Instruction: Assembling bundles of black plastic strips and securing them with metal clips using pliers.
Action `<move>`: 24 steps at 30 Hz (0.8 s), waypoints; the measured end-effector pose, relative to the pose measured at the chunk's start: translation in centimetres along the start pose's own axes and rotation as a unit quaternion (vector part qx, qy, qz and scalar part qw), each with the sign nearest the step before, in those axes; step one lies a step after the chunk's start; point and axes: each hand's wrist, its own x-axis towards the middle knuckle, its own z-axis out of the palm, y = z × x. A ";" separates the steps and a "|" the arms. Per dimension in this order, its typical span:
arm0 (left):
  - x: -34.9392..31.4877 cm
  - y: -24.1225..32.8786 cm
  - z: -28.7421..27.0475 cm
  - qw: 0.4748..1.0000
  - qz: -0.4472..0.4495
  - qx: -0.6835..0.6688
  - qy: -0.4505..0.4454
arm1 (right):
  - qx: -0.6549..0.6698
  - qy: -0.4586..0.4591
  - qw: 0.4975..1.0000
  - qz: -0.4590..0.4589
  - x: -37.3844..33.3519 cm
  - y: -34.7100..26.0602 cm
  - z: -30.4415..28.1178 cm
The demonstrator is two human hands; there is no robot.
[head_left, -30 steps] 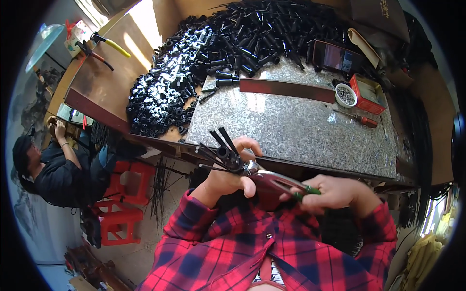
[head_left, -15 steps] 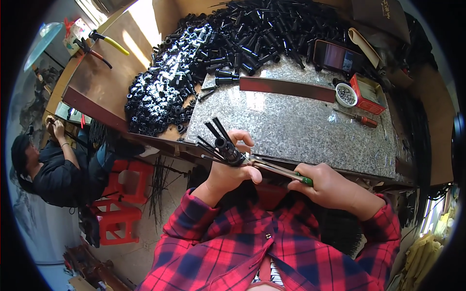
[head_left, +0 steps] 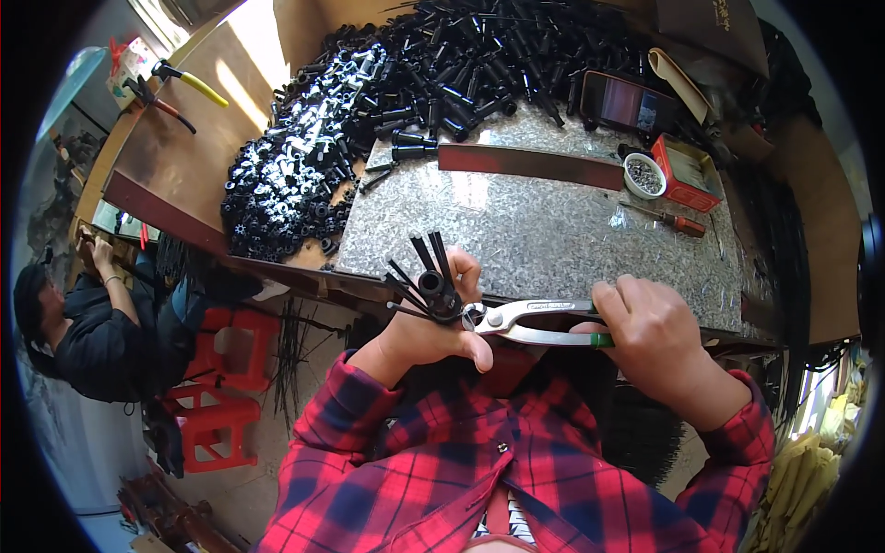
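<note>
My left hand [head_left: 422, 339] is wrapped round a black tubular piece [head_left: 432, 288]. Several thin black rods [head_left: 426, 251] stick out from it, fanning upward and to the left. In my right hand [head_left: 650, 318] is a pair of silver pliers [head_left: 546, 313] with green grips, its handles spread apart. The jaws meet the lower right end of the black piece, beside my left thumb, where a thin wire seems to loop; the exact bite is too small to make out. Both hands are just in front of the table's near edge.
Across the grey speckled tabletop [head_left: 544, 230] lie a dark strip [head_left: 530, 168], a screwdriver [head_left: 682, 224], a white bowl [head_left: 644, 176] of small metal bits, a red box [head_left: 687, 173] and a phone [head_left: 627, 103]. Black parts [head_left: 461, 69] pile up behind. A co-worker [head_left: 101, 341] sits at left near red stools [head_left: 214, 429].
My right hand has risen to the right and the pliers' handles have spread, turning their broad side into view. My left hand keeps its hold on the black piece.
</note>
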 end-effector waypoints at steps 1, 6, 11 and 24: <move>0.1 -0.1 0.0 1.000 0.000 -0.001 -0.001 | -0.014 0.005 1.000 -0.003 -0.1 0.0 -0.1; 0.4 -0.3 0.0 0.995 0.006 0.097 -0.023 | -0.083 0.003 0.996 -0.008 0.2 -0.2 -0.5; 0.5 0.1 0.3 0.999 -0.011 0.034 0.001 | 0.040 -0.065 0.996 0.035 0.0 -0.1 0.5; -0.2 -0.4 0.4 0.994 0.040 -0.101 0.003 | 0.575 0.072 0.796 0.175 1.5 -3.3 4.0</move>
